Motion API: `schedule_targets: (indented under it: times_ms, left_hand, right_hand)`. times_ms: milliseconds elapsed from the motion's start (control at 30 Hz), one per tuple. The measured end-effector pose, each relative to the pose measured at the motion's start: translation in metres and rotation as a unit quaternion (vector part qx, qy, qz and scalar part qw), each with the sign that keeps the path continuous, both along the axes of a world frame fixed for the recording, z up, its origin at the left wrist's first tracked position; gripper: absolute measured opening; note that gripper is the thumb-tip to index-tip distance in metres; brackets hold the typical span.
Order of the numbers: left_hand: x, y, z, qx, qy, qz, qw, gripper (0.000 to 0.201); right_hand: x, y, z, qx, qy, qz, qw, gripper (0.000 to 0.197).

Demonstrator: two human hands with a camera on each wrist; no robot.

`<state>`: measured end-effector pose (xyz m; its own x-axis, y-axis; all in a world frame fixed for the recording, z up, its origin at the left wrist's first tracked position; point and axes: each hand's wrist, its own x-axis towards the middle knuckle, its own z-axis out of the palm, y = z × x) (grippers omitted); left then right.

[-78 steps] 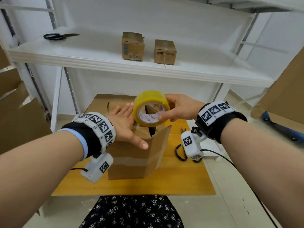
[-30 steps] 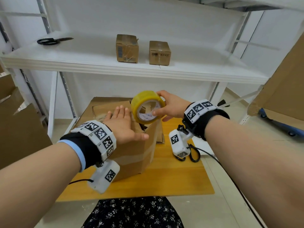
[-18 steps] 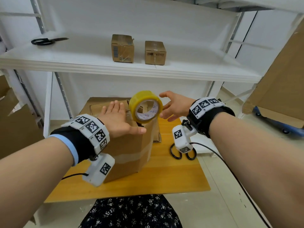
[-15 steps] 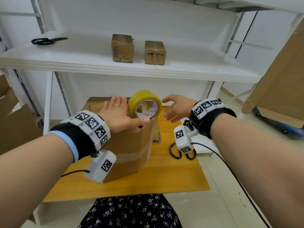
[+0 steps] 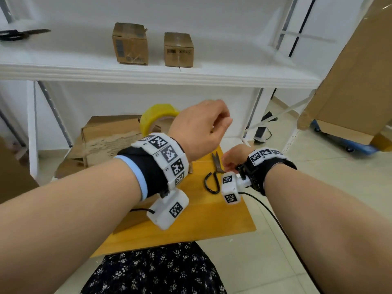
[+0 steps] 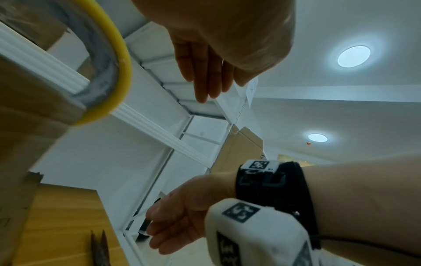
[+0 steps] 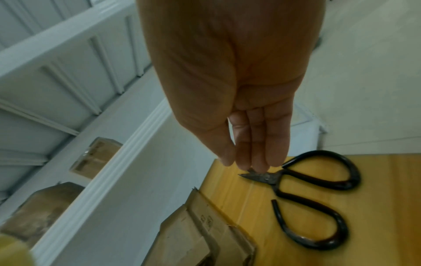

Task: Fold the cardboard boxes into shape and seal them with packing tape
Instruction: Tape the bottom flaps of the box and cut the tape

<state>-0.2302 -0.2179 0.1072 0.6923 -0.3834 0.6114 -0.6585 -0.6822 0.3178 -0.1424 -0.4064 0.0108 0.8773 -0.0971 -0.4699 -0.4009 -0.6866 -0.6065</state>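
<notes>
Honestly, my right hand (image 7: 230, 86), fingers pressed together, touches the scissors (image 7: 314, 199) blade-first near the table (image 5: 191, 225) edge, left hand's (image 5: 198, 126) fingers hang loose off the tape roll (image 5: 156, 115), so I might nick myself.

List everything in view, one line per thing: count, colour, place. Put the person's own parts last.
tape roll: 1, yellow, above the box, behind the left hand
cardboard box: 1, brown, on the wooden table, partly hidden by the left arm
scissors: 1, black handles, on the table under the right hand
second scissors: 1, black, left end of the white shelf
small boxes: 2, brown, side by side on the shelf
wooden table: 1, yellow-brown, below the shelf
large cardboard: brown, far right
left hand: 1, raised, fingers loosely curled
right hand: 1, fingers straight, fingertips at the scissor blades
</notes>
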Motion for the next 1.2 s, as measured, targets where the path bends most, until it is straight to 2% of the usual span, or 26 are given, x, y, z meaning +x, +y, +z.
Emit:
schedule_targets:
  times_ms: [67, 167, 233, 300, 367, 533, 633, 800, 867, 933, 1000, 1067, 1167, 1200]
  left_hand:
    - [0.008, -0.012, -0.005, 0.028, 0.027, -0.002, 0.999, 0.020]
    - [0.018, -0.023, -0.014, 0.054, 0.053, -0.002, 0.997, 0.018]
    - [0.023, -0.028, -0.019, 0.057, 0.060, -0.002, 0.997, 0.016]
    - [0.028, -0.029, -0.024, 0.056, 0.067, 0.006, 0.996, 0.015]
    - [0.032, -0.027, -0.026, 0.044, 0.069, 0.016, 0.997, 0.014]
    - [0.042, -0.015, -0.030, -0.005, 0.087, 0.032, 0.996, 0.014]
    - [0.046, -0.008, -0.033, -0.003, 0.086, 0.044, 0.995, 0.014]
    - [0.047, -0.003, -0.036, 0.003, 0.084, 0.039, 0.996, 0.014]
    - [0.047, -0.003, -0.036, 0.004, 0.084, 0.037, 0.996, 0.014]
    - [0.047, -0.003, -0.036, 0.001, 0.083, 0.036, 0.996, 0.014]
    - [0.046, -0.003, -0.037, 0.002, 0.085, 0.034, 0.996, 0.014]
    - [0.045, -0.003, -0.037, 0.004, 0.085, 0.034, 0.996, 0.014]
    - [0.043, 0.000, -0.036, -0.001, 0.077, 0.032, 0.997, 0.014]
    - [0.043, 0.000, -0.035, -0.002, 0.076, 0.031, 0.997, 0.014]
  right_hand:
    - [-0.004, -0.002, -0.009, -0.035, 0.011, -0.008, 0.999, 0.012]
    - [-0.005, -0.008, -0.024, -0.132, 0.040, 0.022, 0.990, 0.030]
    - [-0.006, -0.007, -0.026, -0.106, 0.048, 0.018, 0.993, 0.011]
    - [0.000, -0.009, -0.036, -0.107, 0.042, -0.001, 0.993, 0.022]
    - [0.006, -0.003, -0.047, -0.157, 0.049, 0.013, 0.986, 0.030]
    - [0.012, 0.011, -0.084, -0.239, 0.078, 0.061, 0.966, 0.037]
    - [0.008, 0.016, -0.088, -0.233, 0.074, 0.027, 0.969, 0.040]
    - [0.012, 0.017, -0.096, -0.252, 0.088, 0.039, 0.963, 0.048]
    - [0.011, 0.015, -0.097, -0.269, 0.085, 0.055, 0.958, 0.044]
    - [0.007, 0.011, -0.097, -0.243, 0.081, 0.057, 0.965, 0.035]
    - [0.001, 0.008, -0.098, -0.217, 0.073, 0.048, 0.972, 0.036]
    - [-0.003, 0.010, -0.096, -0.258, 0.083, 0.059, 0.961, 0.027]
    - [-0.007, 0.011, -0.086, -0.282, 0.083, 0.067, 0.954, 0.031]
    - [-0.005, 0.011, -0.084, -0.287, 0.088, 0.084, 0.950, 0.027]
